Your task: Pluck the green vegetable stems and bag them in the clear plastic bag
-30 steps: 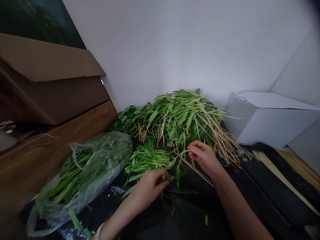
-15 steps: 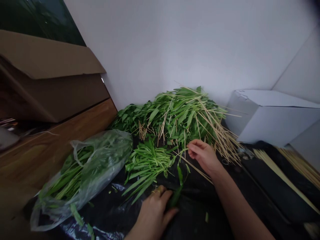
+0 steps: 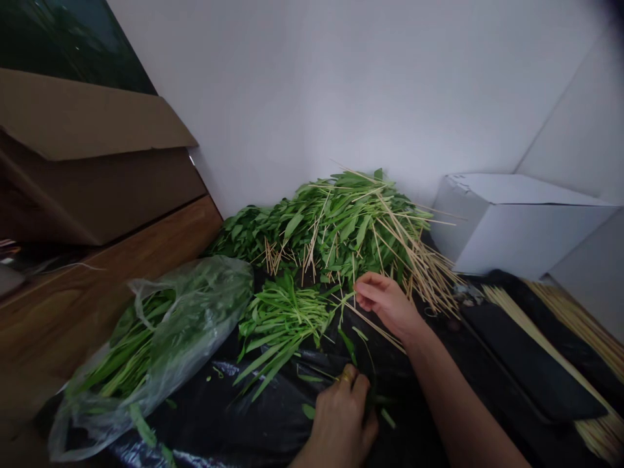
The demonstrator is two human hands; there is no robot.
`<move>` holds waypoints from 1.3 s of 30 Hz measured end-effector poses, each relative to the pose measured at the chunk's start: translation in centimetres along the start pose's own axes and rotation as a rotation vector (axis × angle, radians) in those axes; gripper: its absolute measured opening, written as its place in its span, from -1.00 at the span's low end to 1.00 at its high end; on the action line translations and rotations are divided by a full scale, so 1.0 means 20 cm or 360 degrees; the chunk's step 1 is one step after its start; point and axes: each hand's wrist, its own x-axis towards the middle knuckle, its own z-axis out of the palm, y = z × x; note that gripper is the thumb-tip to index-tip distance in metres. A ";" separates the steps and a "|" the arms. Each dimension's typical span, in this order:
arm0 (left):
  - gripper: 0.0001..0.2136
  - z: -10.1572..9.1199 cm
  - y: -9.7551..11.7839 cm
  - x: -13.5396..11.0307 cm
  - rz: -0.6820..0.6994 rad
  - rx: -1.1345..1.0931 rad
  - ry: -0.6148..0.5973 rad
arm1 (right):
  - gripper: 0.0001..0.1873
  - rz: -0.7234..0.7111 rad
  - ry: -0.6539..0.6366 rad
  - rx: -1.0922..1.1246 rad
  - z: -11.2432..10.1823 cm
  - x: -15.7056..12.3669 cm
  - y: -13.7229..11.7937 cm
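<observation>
My right hand [image 3: 389, 307] pinches a thin green stem [image 3: 345, 301] between thumb and fingertips. A leaf [image 3: 348, 346] hangs below the stem. A thin wooden stick also meets the fingertips, but I cannot tell whether it is gripped. Lower down, my left hand [image 3: 345, 411], with a ring on one finger, has its fingers curled on green leaves at the black plastic sheet [image 3: 234, 422]. The fingers partly hide those leaves. Left of both hands lies a loose bunch of leafy greens [image 3: 287, 315]. Small leaf scraps [image 3: 309, 411] are scattered near the left hand.
Behind lies a heap of leafy greens [image 3: 348, 218] with many thin sticks [image 3: 422, 260] against the wall. A clear plastic bag [image 3: 209, 318] of greens sits left. Right are a white box [image 3: 526, 227], a dark phone-like slab [image 3: 531, 364] and stick bundles. A cardboard box [image 3: 97, 188] stands far left.
My left hand has moved right and its fingers have closed in on the leaves. My right hand still pinches the stem near the same place. The view has shifted slightly.
</observation>
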 end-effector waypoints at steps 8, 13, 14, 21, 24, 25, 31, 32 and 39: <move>-0.96 -0.20 -0.18 0.04 -0.0029 -0.0745 0.0263 | -0.73 0.0082 -0.0210 0.0010 -0.03 -0.02 0.00; -0.78 -0.27 -0.28 0.11 -0.0113 -0.1563 0.0066 | -0.77 0.0205 -0.0707 -0.0206 -0.03 -0.07 -0.02; -0.73 -0.28 -0.28 0.12 -0.0156 -0.1684 0.0026 | -0.79 0.0243 -0.0817 -0.0284 -0.01 -0.07 -0.02; -0.54 -0.30 -0.25 0.09 -0.0297 -0.1902 -0.0071 | -0.90 0.0284 -0.0993 -0.0679 0.11 -0.07 0.03; -0.53 -0.28 -0.27 0.09 -0.0259 -0.1892 -0.0089 | -0.92 0.0253 -0.0906 -0.0741 0.11 -0.06 0.05; -0.54 -0.27 -0.28 0.09 -0.0238 -0.1884 -0.0095 | -0.93 0.0234 -0.0871 -0.0759 0.11 -0.06 0.06; -0.59 -0.26 -0.31 0.11 -0.0203 -0.1783 0.0041 | -0.74 0.0192 -0.0767 -0.0847 0.07 -0.05 0.07; -0.59 -0.27 -0.31 0.11 -0.0211 -0.1765 0.0043 | -0.72 0.0205 -0.0774 -0.0859 0.06 -0.05 0.07; -0.72 -0.40 -0.33 0.03 -0.0127 -0.1382 -0.0034 | -0.85 0.0192 -0.0834 -0.1030 0.03 -0.04 0.11</move>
